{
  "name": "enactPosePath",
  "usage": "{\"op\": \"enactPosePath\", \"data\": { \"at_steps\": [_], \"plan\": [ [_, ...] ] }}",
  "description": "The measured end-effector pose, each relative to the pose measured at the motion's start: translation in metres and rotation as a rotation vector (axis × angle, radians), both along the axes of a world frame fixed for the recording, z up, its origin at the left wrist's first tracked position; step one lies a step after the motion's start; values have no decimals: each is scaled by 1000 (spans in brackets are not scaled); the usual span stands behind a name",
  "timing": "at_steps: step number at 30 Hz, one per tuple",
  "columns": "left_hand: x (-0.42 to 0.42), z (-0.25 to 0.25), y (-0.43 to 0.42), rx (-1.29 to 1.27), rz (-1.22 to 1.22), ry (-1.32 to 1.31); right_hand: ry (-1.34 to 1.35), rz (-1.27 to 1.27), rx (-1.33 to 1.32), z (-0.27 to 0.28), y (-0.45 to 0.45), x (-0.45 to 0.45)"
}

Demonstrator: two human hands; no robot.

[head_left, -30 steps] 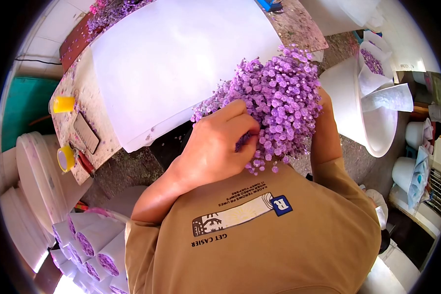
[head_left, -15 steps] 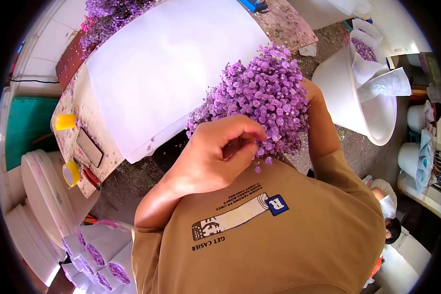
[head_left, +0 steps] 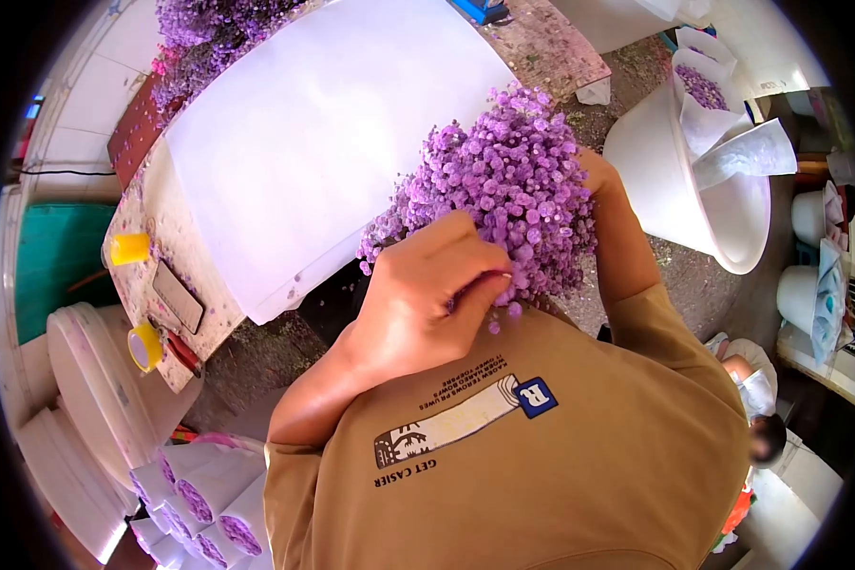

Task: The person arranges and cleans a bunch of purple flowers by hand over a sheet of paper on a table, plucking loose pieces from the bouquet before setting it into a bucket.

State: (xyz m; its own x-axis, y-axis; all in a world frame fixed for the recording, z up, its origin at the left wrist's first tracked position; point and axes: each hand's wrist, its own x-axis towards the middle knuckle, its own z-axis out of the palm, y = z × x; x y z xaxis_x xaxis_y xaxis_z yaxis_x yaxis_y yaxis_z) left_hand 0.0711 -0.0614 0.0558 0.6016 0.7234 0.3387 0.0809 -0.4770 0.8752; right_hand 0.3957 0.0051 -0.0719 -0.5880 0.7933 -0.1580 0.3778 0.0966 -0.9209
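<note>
A dense bunch of purple baby's breath (head_left: 518, 180) is held up before my chest, beside the table's near edge. My right hand (head_left: 591, 173) is behind the bunch on its right side; the wrist shows, and blossoms cover the fingers, which appear to support it. At the lower left edge of the blossoms is my left hand (head_left: 437, 294), with thumb and fingertips pinched together against the flowers. Whatever is between those fingertips is too small to make out. Large white paper sheets (head_left: 323, 142) lie flat on the table in front of me.
More purple flowers (head_left: 223, 43) are heaped at the table's far left. A phone (head_left: 178, 295), yellow tape rolls (head_left: 144, 348) and red-handled cutters (head_left: 182, 351) lie along its left side. Paper-wrapped bunches (head_left: 195, 499) stand lower left. A white tub (head_left: 646, 171) is at right, and another person (head_left: 755, 389) is behind.
My left hand has shifted slightly up, and its thumb and fingers have closed from a loose curl into a pinch at the blossoms. The bunch and right arm have barely moved.
</note>
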Motion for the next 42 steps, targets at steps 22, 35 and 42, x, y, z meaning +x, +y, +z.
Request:
{"op": "enactPosePath", "data": {
  "at_steps": [22, 35, 42],
  "plan": [
    [-6, 11, 34, -983, -54, -464, 56, 61, 48, 19, 0, -20],
    [18, 0, 43, -401, 201, -163, -36, 35, -125, 28, 3, -30],
    [17, 19, 58, -432, 47, 13, 28, 38, -149, 30, -1, -35]
  ]
}}
